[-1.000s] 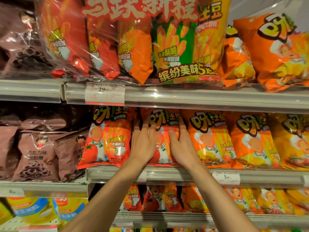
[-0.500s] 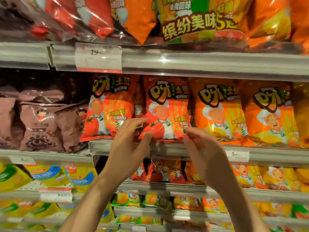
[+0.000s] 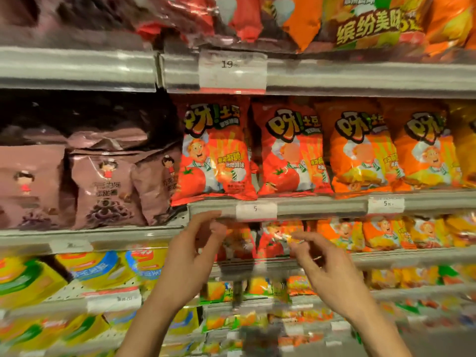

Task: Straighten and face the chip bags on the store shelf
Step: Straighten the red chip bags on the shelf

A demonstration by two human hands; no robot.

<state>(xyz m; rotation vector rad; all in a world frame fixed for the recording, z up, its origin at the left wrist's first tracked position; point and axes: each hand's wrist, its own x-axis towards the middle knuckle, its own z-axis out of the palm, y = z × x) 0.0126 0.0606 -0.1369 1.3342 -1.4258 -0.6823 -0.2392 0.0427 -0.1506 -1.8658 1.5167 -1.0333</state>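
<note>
Two red tomato chip bags stand upright and face forward on the middle shelf, one on the left (image 3: pixel 215 153) and one beside it (image 3: pixel 289 150). Orange chip bags (image 3: pixel 360 150) continue the row to the right. My left hand (image 3: pixel 188 258) hangs below that shelf's front rail (image 3: pixel 322 204), fingers loosely curled, holding nothing. My right hand (image 3: pixel 327 269) is level with it, fingers relaxed and empty. Both hands are in front of smaller red chip bags (image 3: pixel 239 243) on the shelf underneath, not touching them. The picture is blurred by motion.
Brown snack bags (image 3: pixel 108 186) fill the middle shelf at left. Large multipack bags (image 3: pixel 360 24) hang over the top shelf edge. Yellow and blue bags (image 3: pixel 98 269) lie lower left. Price tags (image 3: pixel 231 69) sit on the rails.
Both hands have left the red bag on the middle shelf and dropped below its rail. The view has shifted left and down, and the red bags now stand straight.
</note>
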